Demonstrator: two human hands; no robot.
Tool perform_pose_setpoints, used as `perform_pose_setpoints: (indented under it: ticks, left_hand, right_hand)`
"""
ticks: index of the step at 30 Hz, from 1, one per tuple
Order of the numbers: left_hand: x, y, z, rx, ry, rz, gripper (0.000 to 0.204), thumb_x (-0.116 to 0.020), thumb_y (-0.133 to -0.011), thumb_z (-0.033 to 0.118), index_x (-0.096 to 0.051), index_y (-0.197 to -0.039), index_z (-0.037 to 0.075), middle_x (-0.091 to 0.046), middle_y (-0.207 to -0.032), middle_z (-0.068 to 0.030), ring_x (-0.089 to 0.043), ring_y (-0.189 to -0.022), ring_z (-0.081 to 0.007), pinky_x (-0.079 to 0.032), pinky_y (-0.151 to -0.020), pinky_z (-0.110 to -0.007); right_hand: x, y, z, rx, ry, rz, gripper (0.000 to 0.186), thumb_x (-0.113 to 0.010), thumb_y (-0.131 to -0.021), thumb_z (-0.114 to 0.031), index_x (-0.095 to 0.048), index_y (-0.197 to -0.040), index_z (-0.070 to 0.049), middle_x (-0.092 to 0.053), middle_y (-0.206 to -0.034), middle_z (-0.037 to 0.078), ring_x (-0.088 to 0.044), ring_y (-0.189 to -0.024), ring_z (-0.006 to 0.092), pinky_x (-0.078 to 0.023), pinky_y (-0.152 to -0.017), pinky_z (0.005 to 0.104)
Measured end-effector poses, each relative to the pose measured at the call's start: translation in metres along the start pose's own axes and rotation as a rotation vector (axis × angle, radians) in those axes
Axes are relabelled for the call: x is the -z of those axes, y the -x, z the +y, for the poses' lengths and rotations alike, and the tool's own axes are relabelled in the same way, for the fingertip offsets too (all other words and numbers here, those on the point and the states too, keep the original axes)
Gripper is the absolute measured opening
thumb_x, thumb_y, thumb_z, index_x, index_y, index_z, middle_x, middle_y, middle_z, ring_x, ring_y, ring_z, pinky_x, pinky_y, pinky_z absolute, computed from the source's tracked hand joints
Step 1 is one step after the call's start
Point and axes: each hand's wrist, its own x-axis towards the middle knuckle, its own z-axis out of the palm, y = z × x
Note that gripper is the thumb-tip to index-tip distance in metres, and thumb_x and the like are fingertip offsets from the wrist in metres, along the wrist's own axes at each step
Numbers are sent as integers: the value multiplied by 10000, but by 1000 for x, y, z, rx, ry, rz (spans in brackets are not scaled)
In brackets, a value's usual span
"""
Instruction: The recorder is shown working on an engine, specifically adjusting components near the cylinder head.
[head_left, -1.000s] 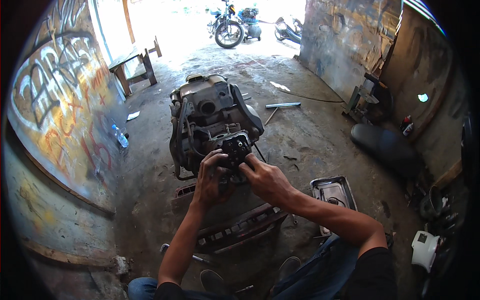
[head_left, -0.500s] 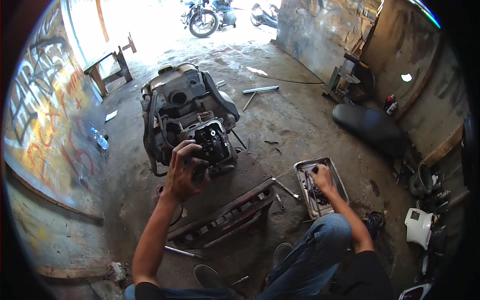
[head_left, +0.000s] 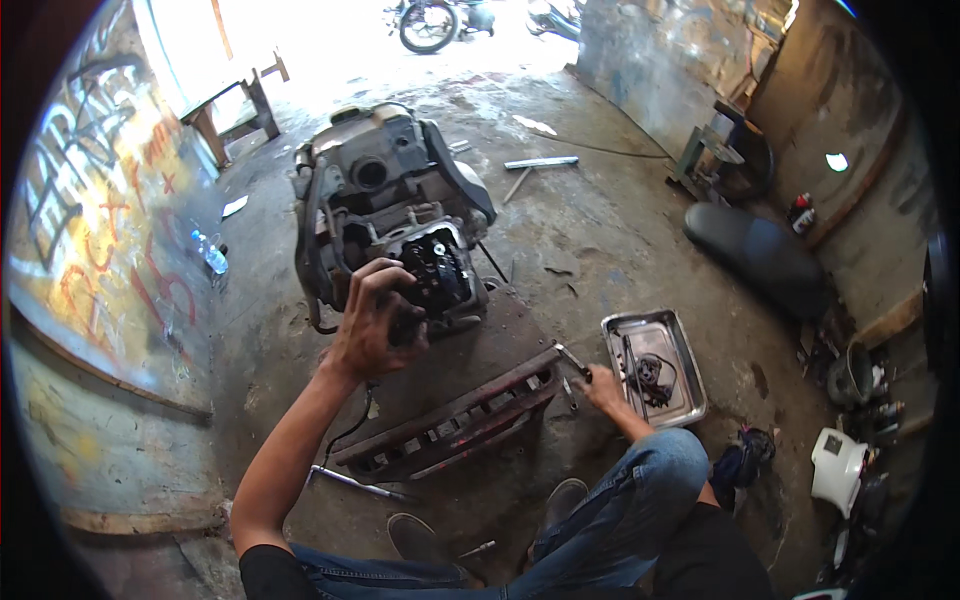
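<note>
A dirty engine [head_left: 355, 160] stands in front of me, its end nearest me open on a dark internal assembly [head_left: 440, 275]. Beside that opening is my left hand [head_left: 372, 325], fingers curled round a dark object that I cannot make out. Lower right, my right hand [head_left: 604, 392] has closed on a metal wrench [head_left: 570, 358], whose far end is at the tip of a rusty slotted metal frame [head_left: 450, 430]. Just right of that hand, a steel tray [head_left: 685, 345] holds dark parts and a long tool.
A black seat [head_left: 750, 260] lies on the right near a bucket [head_left: 848, 370] and white panel [head_left: 835, 465]. A long metal bar [head_left: 365, 485] lies by my feet. A wooden bench [head_left: 235, 110] and water bottle [head_left: 215, 255] are leftward; motorcycles [head_left: 430, 28] stand outside.
My right hand left the engine for the steel tray, then moved left to the wrench, which it now grips. My left hand stayed by the engine's opening.
</note>
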Motion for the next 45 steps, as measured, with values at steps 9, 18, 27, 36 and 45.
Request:
perform_pose_setpoints:
  ticks: [9, 18, 27, 36, 45]
  left_hand:
    - [-6, 2, 4, -31, 79, 5, 298, -847, -720, 122, -668, -953, 66, -512, -1307, -134, -491, -1375, -380, -405, -1199, -546]
    - [0, -9, 0, -91, 225, -35, 582, -829, -742, 106, -552, -1251, 52, -501, -1340, -146, -484, -1405, -388, -363, -1252, -573]
    - [-12, -7, 5, -51, 249, 36, 604, -773, -748, 74, -516, -1295, 68, -485, -1352, -169, -464, -1409, -427, -328, -1245, -614]
    - [-11, -5, 6, -41, 333, 77, 631, -704, -769, 20, -445, -1342, 68, -523, -1325, -181, -491, -1364, -413, -307, -1254, -611]
    - [-19, -7, 10, -16, 307, 150, 506, -711, -866, 31, -456, -1303, 53, -548, -1344, -171, -525, -1347, -398, -350, -1246, -582]
  right_hand:
    - [-32, 9, 14, -409, -424, -168, 411, -659, -972, -293, -589, -1222, 26, -695, -921, 291, -680, -897, 513, -540, -772, 553]
    - [229, 14, -153, 309, -982, 209, 240, -588, -1108, -252, -665, -1190, -39, -599, -921, -19, -529, -847, 52, -435, -735, 252]
    - [287, 9, -299, 508, -1359, -482, 185, -585, -1066, -85, -625, -1239, -34, -678, -1059, 77, -690, -957, 229, -561, -870, 384]
    - [237, 17, -304, 377, -1001, -658, 208, -611, -1098, -166, -594, -1264, -42, -644, -964, -5, -477, -642, 31, -396, -531, 257]
    - [222, 7, -298, 360, -840, -483, 275, -626, -1073, -98, -523, -1309, 0, -733, -1069, 74, -538, -667, 74, -446, -561, 277]
